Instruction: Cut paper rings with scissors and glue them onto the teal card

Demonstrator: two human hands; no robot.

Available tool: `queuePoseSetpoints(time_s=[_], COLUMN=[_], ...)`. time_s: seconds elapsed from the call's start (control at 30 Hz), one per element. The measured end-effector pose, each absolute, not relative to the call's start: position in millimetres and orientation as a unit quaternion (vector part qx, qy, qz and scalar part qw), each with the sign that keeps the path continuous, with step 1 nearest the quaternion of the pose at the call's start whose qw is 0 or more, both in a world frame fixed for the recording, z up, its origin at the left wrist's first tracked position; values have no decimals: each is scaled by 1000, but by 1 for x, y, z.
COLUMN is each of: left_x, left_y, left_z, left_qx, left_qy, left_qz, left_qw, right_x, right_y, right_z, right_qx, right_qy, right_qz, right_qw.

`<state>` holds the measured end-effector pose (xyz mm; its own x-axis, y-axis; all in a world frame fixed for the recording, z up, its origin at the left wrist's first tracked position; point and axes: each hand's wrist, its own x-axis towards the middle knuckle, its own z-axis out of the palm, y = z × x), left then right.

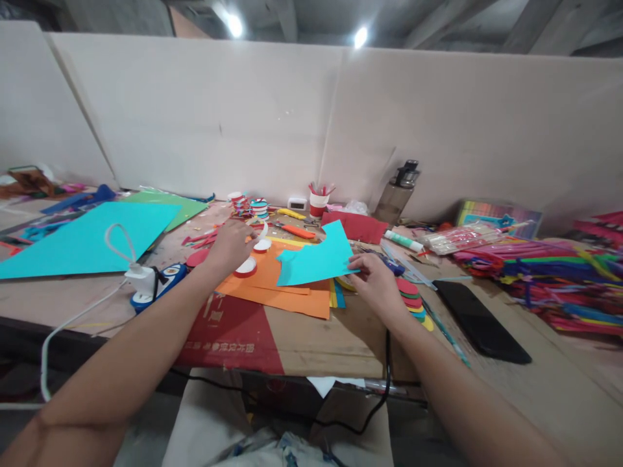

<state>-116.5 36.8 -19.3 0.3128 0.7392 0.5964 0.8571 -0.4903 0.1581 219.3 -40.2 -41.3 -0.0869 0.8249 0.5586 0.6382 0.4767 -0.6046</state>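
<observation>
A turquoise sheet of paper (318,256) with a ragged cut-out edge is pinched at its right corner by my right hand (374,280), raised over orange sheets (302,301). My left hand (232,245) reaches over the left part of the orange sheets, its fingers bent and blurred. Near its fingertips are a curled white strip (264,229) and a small red-and-white disc (262,245); whether it touches them I cannot tell. A larger red-rimmed white disc (246,266) lies just below. Orange-handled scissors (298,231) rest behind the turquoise paper.
A large turquoise sheet (92,240) and a plugged power strip (168,285) are at left. To the right lie a black phone (481,321), colourful pipe cleaners (540,272) and a glue stick (403,240). A bottle (396,198) and red-white cup (318,202) stand by the partition.
</observation>
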Motion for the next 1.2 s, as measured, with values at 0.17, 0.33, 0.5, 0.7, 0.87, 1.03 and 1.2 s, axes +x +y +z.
queuePoseSetpoints(time_s=[0.17,0.33,0.5,0.7,0.87,1.03,1.2], left_x=[-111,-95,-77,-63,-60,-61,-61], left_y=[34,23,12,2,-4,-5,-5], left_z=[-21,-27,-39,-51,-52,-52,-50], left_qx=[-788,-815,-880,-918,-937,-939,-942], left_qy=[-523,-456,-340,-302,-304,-304,-297], left_qz=[-322,-357,-326,-242,-169,-160,-156], left_qw=[27,-28,-61,-83,-27,-12,-19], right_x=[213,205,219,224,218,211,200], right_y=[-51,-59,-44,-37,-35,-24,-9], right_z=[-33,-22,-28,-38,-36,-28,-20], right_qx=[-459,-437,-565,-640,-660,-696,-731], right_qy=[-825,-835,-747,-755,-745,-715,-676], right_qz=[143,238,155,-26,-53,-63,-96], right_qw=[296,237,315,144,81,21,-9])
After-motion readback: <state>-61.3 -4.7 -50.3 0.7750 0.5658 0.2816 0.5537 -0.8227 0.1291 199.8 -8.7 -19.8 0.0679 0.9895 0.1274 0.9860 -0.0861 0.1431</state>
